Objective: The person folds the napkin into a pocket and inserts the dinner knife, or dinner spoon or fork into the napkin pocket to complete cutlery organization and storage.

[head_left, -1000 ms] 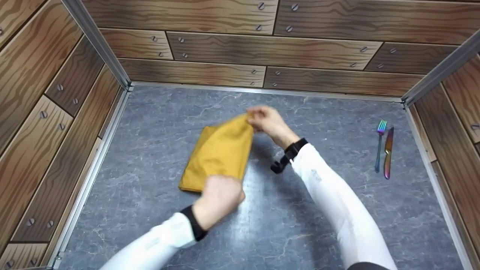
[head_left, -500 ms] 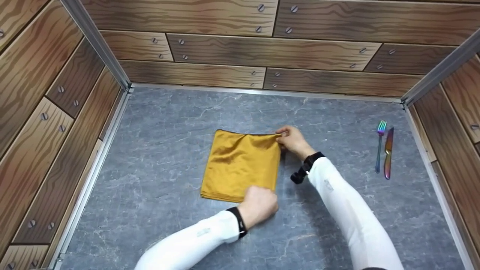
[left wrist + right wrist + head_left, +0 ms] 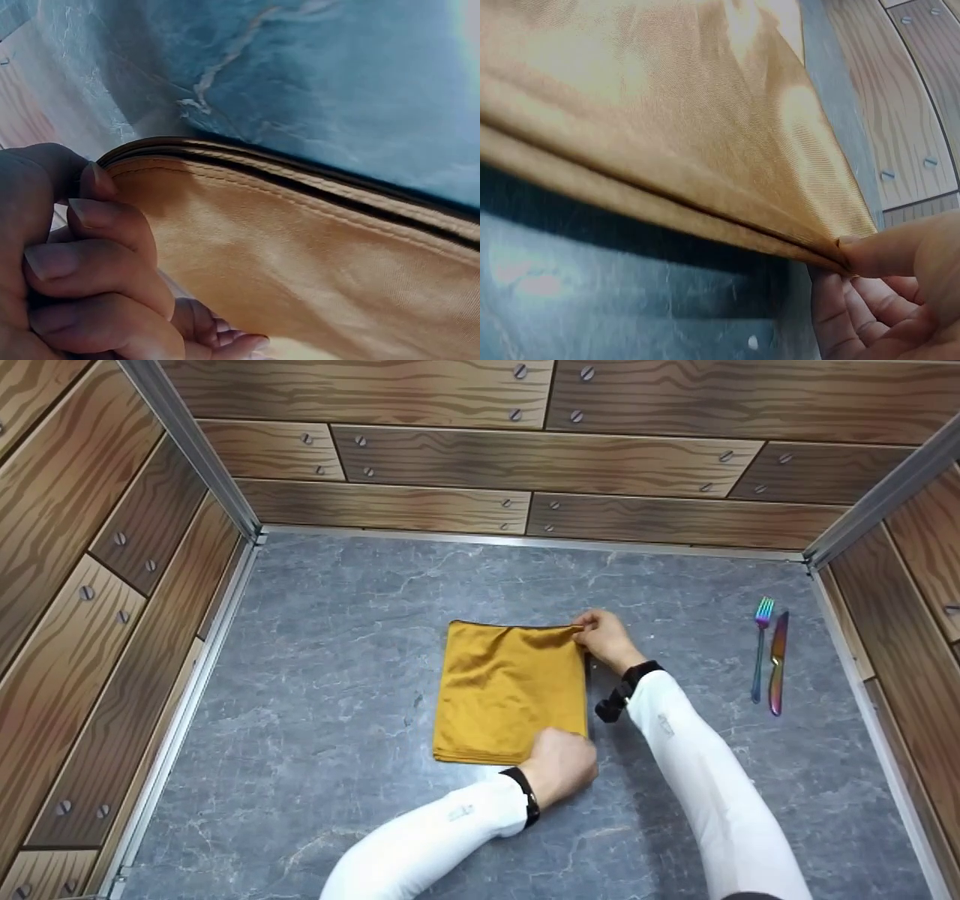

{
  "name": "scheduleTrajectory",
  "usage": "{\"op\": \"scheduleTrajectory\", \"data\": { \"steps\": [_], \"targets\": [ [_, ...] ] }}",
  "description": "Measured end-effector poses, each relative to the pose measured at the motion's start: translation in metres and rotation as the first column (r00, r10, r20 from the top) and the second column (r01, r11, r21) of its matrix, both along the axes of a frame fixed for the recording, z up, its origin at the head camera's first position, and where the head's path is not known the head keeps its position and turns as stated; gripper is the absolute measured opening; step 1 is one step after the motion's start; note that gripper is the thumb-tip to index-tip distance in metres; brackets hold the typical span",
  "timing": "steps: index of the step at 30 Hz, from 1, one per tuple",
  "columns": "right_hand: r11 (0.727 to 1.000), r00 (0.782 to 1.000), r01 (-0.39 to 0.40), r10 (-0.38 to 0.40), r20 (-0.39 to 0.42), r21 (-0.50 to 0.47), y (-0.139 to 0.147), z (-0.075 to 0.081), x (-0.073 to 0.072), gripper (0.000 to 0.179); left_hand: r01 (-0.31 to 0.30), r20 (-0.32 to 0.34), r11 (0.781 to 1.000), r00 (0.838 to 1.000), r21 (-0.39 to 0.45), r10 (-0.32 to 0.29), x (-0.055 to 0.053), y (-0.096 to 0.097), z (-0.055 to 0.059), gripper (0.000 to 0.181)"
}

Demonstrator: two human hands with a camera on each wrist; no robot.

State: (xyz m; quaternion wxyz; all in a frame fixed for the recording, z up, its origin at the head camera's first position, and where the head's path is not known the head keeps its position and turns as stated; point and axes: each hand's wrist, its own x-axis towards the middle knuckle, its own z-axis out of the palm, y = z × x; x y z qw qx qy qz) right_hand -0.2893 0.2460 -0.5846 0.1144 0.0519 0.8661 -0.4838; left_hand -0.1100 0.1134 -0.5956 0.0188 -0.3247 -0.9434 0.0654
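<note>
A folded mustard-yellow cloth napkin (image 3: 510,690) lies near the middle of the grey surface, its layers stacked in a rough square. My left hand (image 3: 561,765) pinches its near right corner, and in the left wrist view the other fingers curl in beneath the thumb. Stitched hems of the napkin (image 3: 300,217) run away from that grip. At the far right corner my right hand (image 3: 606,639) pinches the cloth between thumb and fingers. The right wrist view shows the folded edge (image 3: 667,199) stretched toward the thumb, with a dark shadow below it.
To the right lie a rainbow-coloured fork (image 3: 760,649) and a matching knife (image 3: 778,664), side by side. Wood-patterned walls (image 3: 435,457) enclose the grey marbled surface (image 3: 315,660) at the back and both sides, with metal strips along the edges.
The napkin has shifted right and flattened out; a second ago its far right part was lifted and tilted. Both hands have travelled right with it, keeping their corners. Fork and knife have stayed put.
</note>
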Motion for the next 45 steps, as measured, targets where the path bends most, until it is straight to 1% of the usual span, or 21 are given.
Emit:
{"op": "scheduleTrajectory", "data": {
  "steps": [5,12,15,17,19,20,22,25,27,28,29,30,32,33,34,35,36,37,39,41,45],
  "targets": [
    [0.998,0.999,0.009,-0.007,-0.032,0.059,0.009,-0.002,0.000,0.025,0.012,-0.048,1.000,0.999,0.012,-0.011,-0.001,0.008,-0.005,0.029],
    [0.996,0.997,0.021,-0.015,-0.074,0.088,0.013,-0.007,0.003,0.024,0.025,-0.074,1.000,0.997,0.017,-0.024,-0.002,0.015,-0.013,0.026],
    [0.994,0.996,0.016,-0.006,-0.094,0.105,0.014,-0.009,0.004,0.024,0.051,-0.083,0.998,0.995,0.031,-0.048,-0.002,0.013,-0.017,0.028],
    [0.992,0.995,0.015,-0.001,-0.104,0.125,0.015,-0.010,0.005,0.025,0.076,-0.088,0.994,0.994,0.073,-0.069,-0.002,0.009,-0.018,0.032],
    [0.987,0.993,0.023,-0.004,-0.121,0.160,0.017,-0.010,0.007,0.029,0.101,-0.091,0.985,0.992,0.138,-0.089,-0.004,0.002,-0.016,0.037],
    [0.983,0.991,0.031,-0.006,-0.137,0.182,0.018,-0.010,0.008,0.031,0.108,-0.088,0.979,0.992,0.174,-0.094,-0.007,-0.003,-0.015,0.038],
    [0.971,0.985,0.044,-0.003,-0.174,0.236,0.019,-0.010,0.012,0.034,0.098,-0.048,0.963,0.995,0.250,-0.089,-0.016,-0.016,-0.010,0.038],
    [0.939,0.963,0.038,0.057,-0.264,0.341,0.018,-0.011,0.020,0.036,0.027,0.054,0.944,0.997,0.329,-0.047,-0.039,-0.045,-0.001,0.025],
    [0.901,0.934,-0.003,0.158,-0.320,0.433,0.015,-0.012,0.025,0.039,-0.035,0.120,0.937,0.993,0.347,-0.007,-0.059,-0.067,0.001,0.016],
    [0.872,0.916,-0.034,0.222,-0.333,0.488,0.014,-0.013,0.028,0.042,-0.055,0.135,0.938,0.991,0.341,0.009,-0.070,-0.078,0.001,0.016],
    [0.837,0.897,-0.069,0.290,-0.334,0.543,0.012,-0.014,0.031,0.046,-0.072,0.142,0.943,0.990,0.325,0.026,-0.081,-0.088,0.000,0.023],
    [0.796,0.879,-0.105,0.354,-0.319,0.596,0.010,-0.015,0.034,0.051,-0.079,0.136,0.951,0.990,0.300,0.039,-0.092,-0.098,-0.002,0.032],
    [0.710,0.849,-0.184,0.464,-0.254,0.680,0.003,-0.018,0.039,0.061,-0.102,0.134,0.967,0.988,0.234,0.072,-0.111,-0.116,-0.007,0.050],
    [0.670,0.839,-0.222,0.501,-0.211,0.709,0.001,-0.020,0.042,0.066,-0.111,0.129,0.974,0.988,0.196,0.086,-0.120,-0.124,-0.010,0.056],
    [0.638,0.834,-0.252,0.524,-0.171,0.728,-0.002,-0.022,0.044,0.071,-0.121,0.127,0.980,0.987,0.159,0.101,-0.126,-0.130,-0.013,0.062],
    [0.614,0.834,-0.277,0.536,-0.133,0.739,-0.004,-0.024,0.046,0.075,-0.131,0.129,0.983,0.985,0.126,0.115,-0.132,-0.136,-0.016,0.065],
    [0.599,0.835,-0.295,0.540,-0.103,0.745,-0.006,-0.026,0.047,0.078,-0.142,0.132,0.984,0.983,0.103,0.128,-0.136,-0.140,-0.020,0.067],
    [0.591,0.837,-0.306,0.541,-0.085,0.747,-0.007,-0.028,0.048,0.079,-0.155,0.142,0.984,0.980,0.087,0.142,-0.139,-0.144,-0.024,0.069],
    [0.582,0.841,-0.316,0.537,-0.062,0.749,-0.007,-0.032,0.049,0.082,-0.165,0.144,0.984,0.978,0.073,0.153,-0.143,-0.149,-0.031,0.071],
    [0.596,0.848,-0.320,0.527,-0.058,0.736,-0.006,-0.035,0.049,0.084,-0.171,0.150,0.982,0.976,0.076,0.158,-0.145,-0.153,-0.037,0.074],
    [0.610,0.857,-0.332,0.513,-0.039,0.720,0.000,-0.041,0.048,0.087,-0.185,0.160,0.981,0.972,0.052,0.175,-0.146,-0.157,-0.044,0.079]
  ]
}}
